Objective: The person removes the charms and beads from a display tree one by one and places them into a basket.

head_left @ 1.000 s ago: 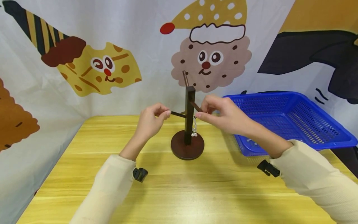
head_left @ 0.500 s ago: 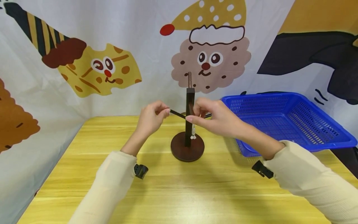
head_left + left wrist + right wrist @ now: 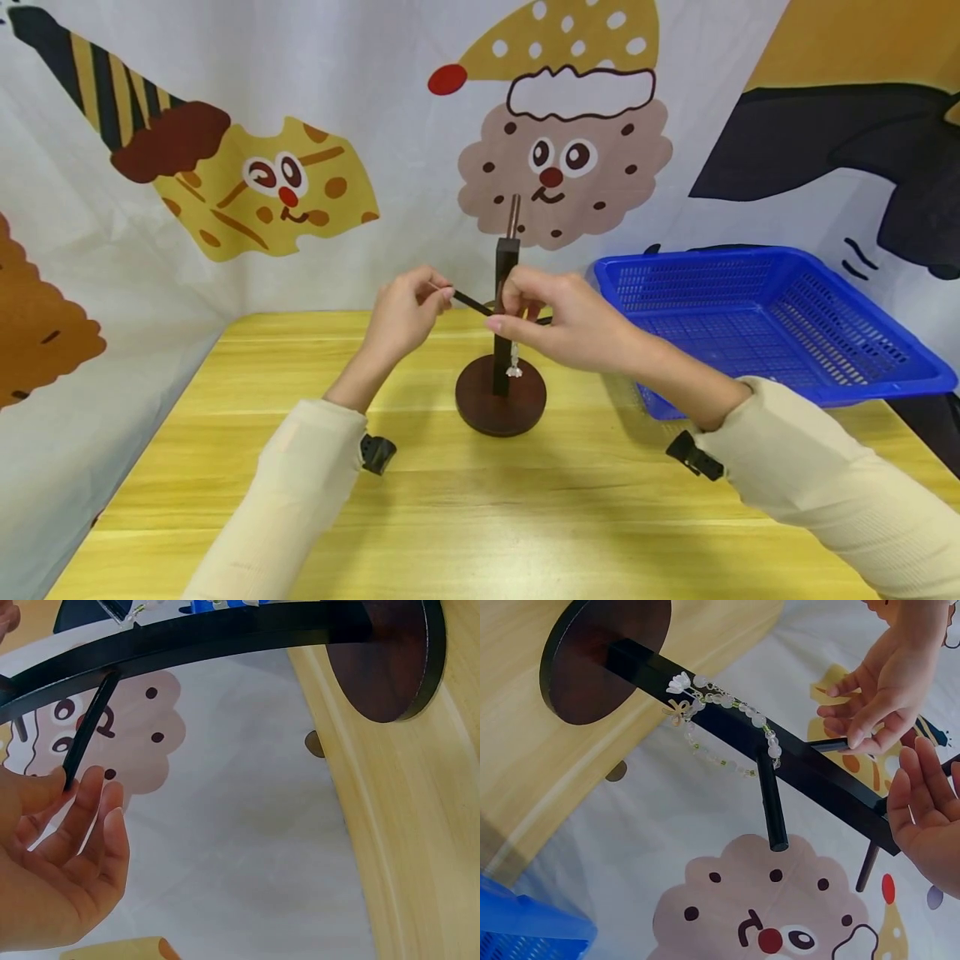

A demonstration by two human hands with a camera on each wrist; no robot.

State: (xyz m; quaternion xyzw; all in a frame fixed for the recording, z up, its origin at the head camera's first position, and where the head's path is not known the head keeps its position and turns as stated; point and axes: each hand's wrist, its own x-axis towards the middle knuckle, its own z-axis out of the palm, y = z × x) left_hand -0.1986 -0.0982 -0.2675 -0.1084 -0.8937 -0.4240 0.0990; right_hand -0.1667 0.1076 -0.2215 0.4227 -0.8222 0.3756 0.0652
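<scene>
A dark wooden stand [image 3: 501, 410] has a round base, a square upright post and several thin pegs. On the left, my left hand [image 3: 405, 318] pinches the tip of one peg [image 3: 90, 724] between thumb and fingers. My right hand [image 3: 564, 325] grips another peg high on the post, its fingers covering most of that peg in the head view. From a lower peg [image 3: 773, 814] hangs a beaded bracelet [image 3: 757, 720] with clear and green beads and a white flower charm [image 3: 679, 682]. Part of the bracelet is hidden behind my right hand in the head view.
A blue plastic basket [image 3: 862, 392] with perforated walls stands at the right of the wooden table [image 3: 300, 517]. Behind the table hangs a white cloth [image 3: 405, 50] printed with cartoon biscuits.
My right hand has moved left with the peg in its grip, and the stand has turned, its top back peg swinging to the right. My left hand stays nearly in place on its peg.
</scene>
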